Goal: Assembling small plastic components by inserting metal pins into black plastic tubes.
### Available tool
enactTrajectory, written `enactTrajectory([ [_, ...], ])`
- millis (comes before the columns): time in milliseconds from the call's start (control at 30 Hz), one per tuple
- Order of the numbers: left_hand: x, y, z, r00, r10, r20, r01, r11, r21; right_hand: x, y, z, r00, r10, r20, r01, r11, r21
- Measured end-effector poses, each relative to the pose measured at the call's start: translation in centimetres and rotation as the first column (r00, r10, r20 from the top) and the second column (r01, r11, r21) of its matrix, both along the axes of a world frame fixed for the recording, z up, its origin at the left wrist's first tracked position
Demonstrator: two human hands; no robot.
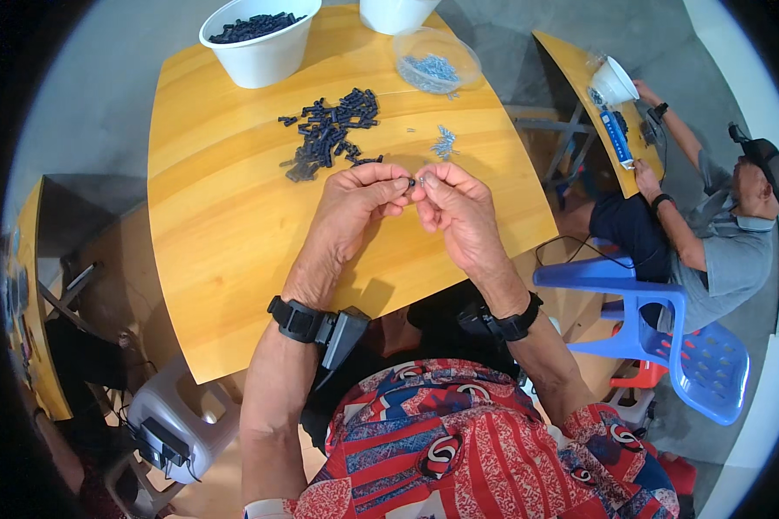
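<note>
You are holding both hands together over the middle of the wooden surface, fingertips meeting. Your left hand is pinching a small dark part between thumb and forefinger, and your right hand is pinching against the same part from the right, its fingers curled in tight; whether it is also holding something else is too small to tell. Just beyond your hands a pile of dark parts is lying on the surface, and to its right a small cluster of pale screws is sitting. At the far edge a white bowl is holding more dark parts, and right of it a clear bowl is holding more screws. Far right, another person is sitting on a blue chair and working at a second table.
</note>
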State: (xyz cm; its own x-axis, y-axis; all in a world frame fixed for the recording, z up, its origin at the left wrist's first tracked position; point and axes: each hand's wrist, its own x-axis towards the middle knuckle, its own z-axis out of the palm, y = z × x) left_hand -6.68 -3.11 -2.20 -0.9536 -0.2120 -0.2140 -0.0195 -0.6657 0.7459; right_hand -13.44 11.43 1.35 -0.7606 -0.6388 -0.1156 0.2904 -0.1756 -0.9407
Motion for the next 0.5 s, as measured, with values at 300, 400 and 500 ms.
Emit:
enactTrajectory([
  [300, 0.29, 0.04, 0.34, 1.000, -0.015, 0.011, 0.016, 0.998, -0.053, -0.87, 0.11, -0.26, 0.999, 0.044, -0.010, -0.044, 0.999, -0.024],
  [400, 0.30, 0.18, 0.52, 1.000, -0.012, 0.009, 0.013, 0.995, -0.095, -0.94, 0.31, -0.26, 0.998, 0.058, -0.020, -0.058, 0.998, -0.017],
  [500, 0.28, 0.28, 0.53, 1.000, -0.002, 0.014, 0.004, 0.990, -0.142, -0.98, 0.58, -0.04, 0.998, 0.048, -0.028, -0.047, 0.998, 0.030],
])
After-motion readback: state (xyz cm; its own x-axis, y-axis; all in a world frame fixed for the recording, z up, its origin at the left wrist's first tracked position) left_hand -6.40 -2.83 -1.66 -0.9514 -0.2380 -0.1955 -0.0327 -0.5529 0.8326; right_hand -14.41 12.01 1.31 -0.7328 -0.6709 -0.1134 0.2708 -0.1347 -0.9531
